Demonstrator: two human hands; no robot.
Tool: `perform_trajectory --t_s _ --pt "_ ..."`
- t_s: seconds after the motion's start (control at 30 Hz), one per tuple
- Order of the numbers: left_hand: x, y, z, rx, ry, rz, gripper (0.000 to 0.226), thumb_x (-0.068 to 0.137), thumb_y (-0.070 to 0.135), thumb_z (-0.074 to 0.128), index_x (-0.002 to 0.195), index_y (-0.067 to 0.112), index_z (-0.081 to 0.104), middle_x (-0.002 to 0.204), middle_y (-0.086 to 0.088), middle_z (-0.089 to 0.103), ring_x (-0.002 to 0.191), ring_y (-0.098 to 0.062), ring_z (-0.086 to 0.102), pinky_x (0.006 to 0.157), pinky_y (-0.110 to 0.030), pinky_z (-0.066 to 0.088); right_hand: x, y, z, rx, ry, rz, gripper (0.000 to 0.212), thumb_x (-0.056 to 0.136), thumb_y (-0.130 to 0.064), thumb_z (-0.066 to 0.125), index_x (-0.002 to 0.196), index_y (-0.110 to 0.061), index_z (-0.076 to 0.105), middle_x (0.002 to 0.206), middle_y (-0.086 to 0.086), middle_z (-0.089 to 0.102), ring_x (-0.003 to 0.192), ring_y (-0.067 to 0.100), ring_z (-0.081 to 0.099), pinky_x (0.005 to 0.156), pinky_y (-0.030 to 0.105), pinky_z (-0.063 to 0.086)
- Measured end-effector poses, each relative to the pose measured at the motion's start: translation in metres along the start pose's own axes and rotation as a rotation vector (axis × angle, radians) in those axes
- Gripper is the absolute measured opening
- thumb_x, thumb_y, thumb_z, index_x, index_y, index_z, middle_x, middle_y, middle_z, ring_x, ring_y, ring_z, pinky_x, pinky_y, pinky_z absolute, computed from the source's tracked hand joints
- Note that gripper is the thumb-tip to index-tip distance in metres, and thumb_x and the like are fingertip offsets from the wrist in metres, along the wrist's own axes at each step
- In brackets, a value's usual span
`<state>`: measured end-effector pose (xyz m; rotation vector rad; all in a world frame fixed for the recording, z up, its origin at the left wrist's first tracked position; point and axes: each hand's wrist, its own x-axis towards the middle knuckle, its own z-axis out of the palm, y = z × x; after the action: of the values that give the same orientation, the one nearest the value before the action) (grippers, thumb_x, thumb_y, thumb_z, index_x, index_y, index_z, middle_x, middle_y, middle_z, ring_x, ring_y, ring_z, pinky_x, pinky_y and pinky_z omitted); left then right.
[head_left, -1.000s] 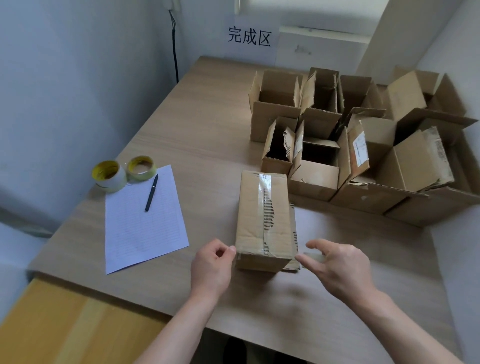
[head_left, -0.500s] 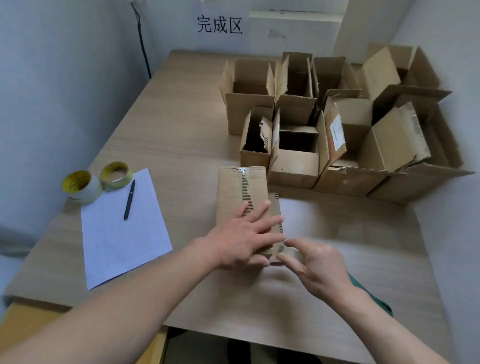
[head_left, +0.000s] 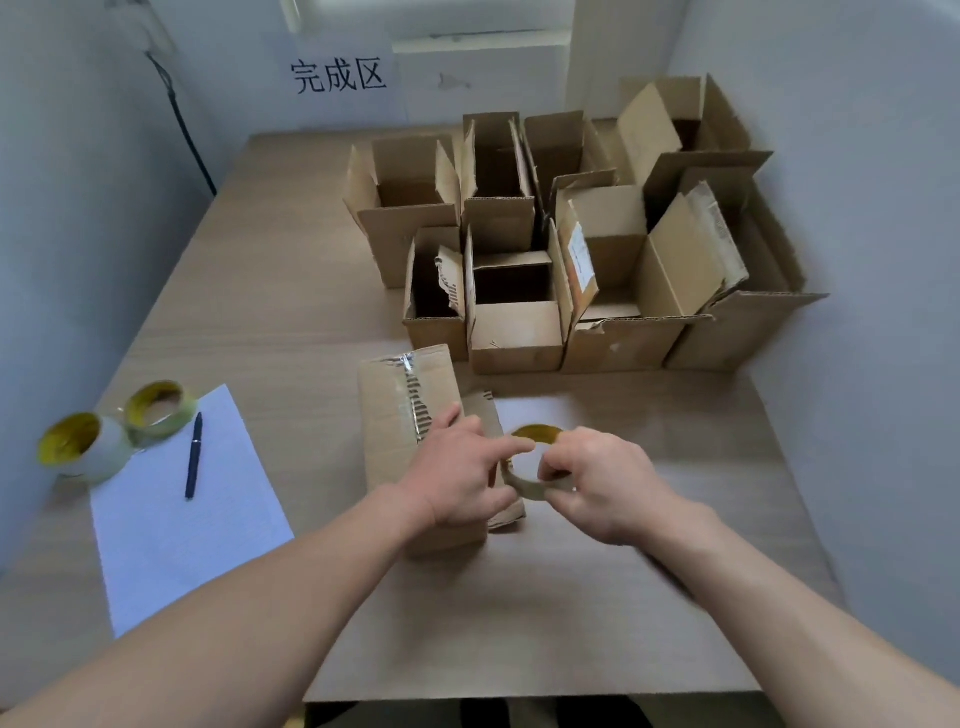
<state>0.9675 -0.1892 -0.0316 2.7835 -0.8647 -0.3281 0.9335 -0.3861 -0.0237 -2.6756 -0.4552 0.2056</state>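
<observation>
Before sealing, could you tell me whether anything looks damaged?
The closed box under the left hand, beside the tape roll, has its top torn along the taped seam, baring corrugation. The small open box behind has a ragged flap.

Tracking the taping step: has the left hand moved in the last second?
Yes. The left hand went from the box's near left corner rightward across its top, and now touches the tape roll in the right hand.

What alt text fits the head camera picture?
The right hand grips a tape roll beside a taped cardboard box that the left hand rests on, forefinger touching the roll. Open cardboard boxes stand behind; two spare tape rolls, a pen and paper lie left.
</observation>
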Motion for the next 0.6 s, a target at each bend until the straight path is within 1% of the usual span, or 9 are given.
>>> perform_trajectory --t_s 0.1,0.17,0.2,0.23,0.3,0.33,0.4,0.47,0.6 --pt "0.009 0.005 -0.002 -0.107 -0.017 -0.093 0.031 0.082 0.047 0.067 0.113 0.044 0.068 0.072 0.017 0.043 0.103 -0.012 0.043 0.120 -0.042 0.005 -0.001 0.005 0.003 0.023 0.028 0.011 0.009 0.080 -0.027 0.062 0.087 -0.029 0.068 0.089 -0.010 0.061 0.094 0.016 0.055 0.069 0.032 0.046" --pt "0.012 0.009 0.000 -0.170 0.020 -0.131 0.021 0.079 0.042 0.071 0.099 0.039 0.072 0.068 0.020 0.048 0.100 -0.011 0.044 0.120 -0.041 0.005 -0.010 0.010 0.006 0.160 0.190 -0.053 0.018 0.075 -0.030 0.062 0.091 -0.026 0.069 0.093 -0.013 0.062 0.095 0.011 0.056 0.074 0.029 0.048" --pt "0.012 0.009 0.001 -0.203 0.037 -0.156 0.019 0.077 0.040 0.073 0.096 0.037 0.073 0.068 0.021 0.049 0.101 -0.011 0.047 0.120 -0.038 0.004 -0.018 0.013 0.009 0.253 0.297 -0.070 0.027 0.073 -0.030 0.063 0.099 -0.023 0.070 0.101 -0.011 0.063 0.100 0.008 0.056 0.083 0.025 0.048" --pt "0.013 0.009 0.002 -0.239 0.048 -0.180 0.018 0.076 0.038 0.075 0.094 0.036 0.074 0.067 0.021 0.052 0.102 -0.011 0.049 0.119 -0.036 0.002 -0.027 0.019 0.014 0.332 0.402 -0.038 0.036 0.072 -0.029 0.066 0.106 -0.019 0.070 0.109 -0.008 0.063 0.106 0.008 0.055 0.092 0.021 0.045" --pt "0.013 0.008 0.001 -0.311 0.060 -0.205 0.014 0.074 0.034 0.078 0.088 0.034 0.076 0.067 0.020 0.059 0.099 -0.008 0.055 0.118 -0.034 0.000 -0.049 0.039 0.029 0.352 0.534 0.174 0.046 0.072 -0.023 0.070 0.117 -0.015 0.066 0.118 -0.002 0.061 0.113 0.012 0.054 0.098 0.020 0.040" --pt "0.013 0.007 -0.001 -0.339 0.055 -0.216 0.013 0.073 0.032 0.078 0.085 0.033 0.076 0.066 0.019 0.062 0.095 -0.006 0.058 0.117 -0.034 0.000 -0.061 0.053 0.040 0.282 0.483 0.324 0.050 0.074 -0.024 0.071 0.123 -0.016 0.062 0.121 -0.001 0.061 0.115 0.017 0.054 0.097 0.025 0.041" --pt "0.015 0.008 -0.005 -0.374 0.018 -0.237 0.011 0.072 0.030 0.080 0.083 0.031 0.076 0.064 0.019 0.062 0.087 -0.003 0.060 0.117 -0.035 0.000 -0.084 0.075 0.063 -0.001 0.132 0.563 0.059 0.079 -0.033 0.070 0.134 -0.024 0.053 0.125 0.000 0.057 0.117 0.024 0.052 0.093 0.034 0.043" --pt "0.017 0.011 -0.010 -0.405 -0.018 -0.269 0.010 0.072 0.028 0.081 0.080 0.030 0.075 0.062 0.020 0.059 0.083 -0.001 0.058 0.117 -0.035 -0.001 -0.101 0.087 0.081 -0.146 -0.108 0.603 0.055 0.080 -0.036 0.065 0.133 -0.029 0.051 0.119 0.000 0.056 0.112 0.026 0.052 0.089 0.035 0.044" --pt "0.018 0.015 -0.017 -0.407 -0.076 -0.304 0.013 0.072 0.025 0.082 0.073 0.031 0.071 0.062 0.020 0.059 0.083 -0.003 0.058 0.120 -0.039 -0.001 -0.111 0.072 0.095 0.057 -0.079 0.606 0.037 0.084 -0.026 0.054 0.120 -0.025 0.058 0.107 0.003 0.059 0.103 0.028 0.057 0.080 0.035 0.045"
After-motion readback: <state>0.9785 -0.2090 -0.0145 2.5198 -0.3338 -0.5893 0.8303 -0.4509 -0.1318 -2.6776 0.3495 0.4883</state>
